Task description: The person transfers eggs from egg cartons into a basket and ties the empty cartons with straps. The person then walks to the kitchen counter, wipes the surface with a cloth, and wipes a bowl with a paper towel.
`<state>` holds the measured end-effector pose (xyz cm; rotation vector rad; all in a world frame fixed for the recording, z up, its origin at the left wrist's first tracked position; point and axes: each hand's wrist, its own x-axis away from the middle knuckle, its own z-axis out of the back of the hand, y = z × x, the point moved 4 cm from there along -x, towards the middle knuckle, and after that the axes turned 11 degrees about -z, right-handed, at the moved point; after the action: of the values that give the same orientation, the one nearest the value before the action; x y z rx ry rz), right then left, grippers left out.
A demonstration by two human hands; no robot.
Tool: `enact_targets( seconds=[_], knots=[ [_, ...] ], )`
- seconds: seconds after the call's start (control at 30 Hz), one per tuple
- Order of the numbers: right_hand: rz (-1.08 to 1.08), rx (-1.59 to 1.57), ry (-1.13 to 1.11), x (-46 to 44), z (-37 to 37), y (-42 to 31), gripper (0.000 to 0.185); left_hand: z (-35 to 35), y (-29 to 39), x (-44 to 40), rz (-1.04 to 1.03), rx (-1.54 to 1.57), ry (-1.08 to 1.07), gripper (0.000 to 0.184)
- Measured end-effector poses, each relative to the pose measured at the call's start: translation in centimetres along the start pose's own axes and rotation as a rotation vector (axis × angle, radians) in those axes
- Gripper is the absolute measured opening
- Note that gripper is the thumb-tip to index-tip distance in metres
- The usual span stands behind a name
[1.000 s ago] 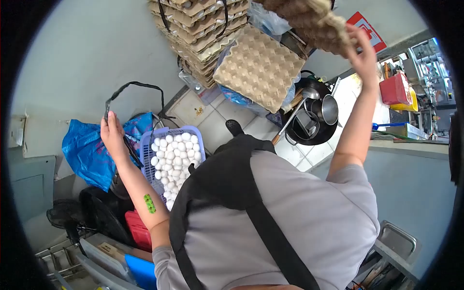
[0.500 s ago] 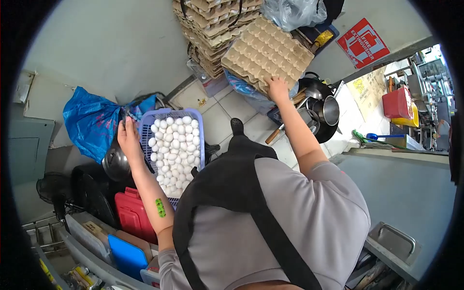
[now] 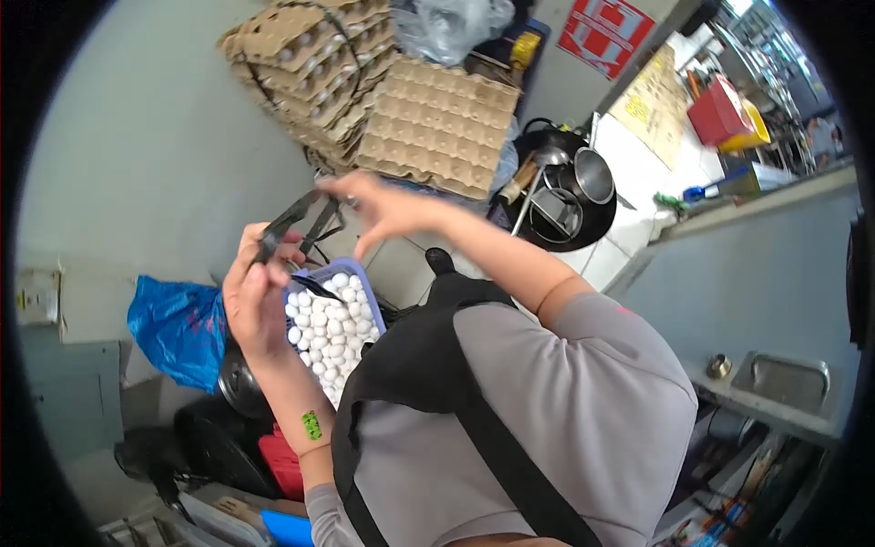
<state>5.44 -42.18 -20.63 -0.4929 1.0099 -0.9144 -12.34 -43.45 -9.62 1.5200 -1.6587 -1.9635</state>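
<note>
My left hand [image 3: 258, 296] is closed around a black strap [image 3: 284, 228] above the purple basket. My right hand [image 3: 381, 208] is beside the strap's upper end, blurred, its thumb and fingers spread; whether its fingertips touch the strap cannot be made out. Below both hands the purple basket [image 3: 354, 266] holds several white eggs [image 3: 335, 330], partly hidden by my left hand and the dark apron. An empty cardboard egg tray [image 3: 437, 123] lies beyond my right hand. Next to it stands a tall stack of egg trays [image 3: 314, 68] with eggs inside and black straps round it.
A blue plastic bag [image 3: 178, 324] hangs at the left. Black pans [image 3: 570, 196] with utensils stand on the tiled floor at the right. A clear plastic bag [image 3: 451, 27] is behind the tray. A metal sink [image 3: 782, 381] is at the lower right.
My right hand has left the cardboard tray and moved left to the strap. My left hand has risen with the strap. The camera view has turned and shifted.
</note>
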Motion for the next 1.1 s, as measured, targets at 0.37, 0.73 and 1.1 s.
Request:
enact_targets(
  seconds=[0.37,0.73,1.1],
  knots=[
    [-0.664,0.133,0.041,6.8,6.4,6.1,0.017,21.9,4.3,6.2,-0.097,-0.032,0.191,0.018],
    [-0.426,-0.892,0.012,-3.6,6.9,-8.2,0.005,-3.9,-11.3,0.2,0.260,-0.031,-0.090,0.063],
    [-0.449,-0.902,0.633,2.1,17.6,-0.4,0.011,-2.4,-10.3,3.4,0.650,0.466,-0.334,0.062]
  ],
)
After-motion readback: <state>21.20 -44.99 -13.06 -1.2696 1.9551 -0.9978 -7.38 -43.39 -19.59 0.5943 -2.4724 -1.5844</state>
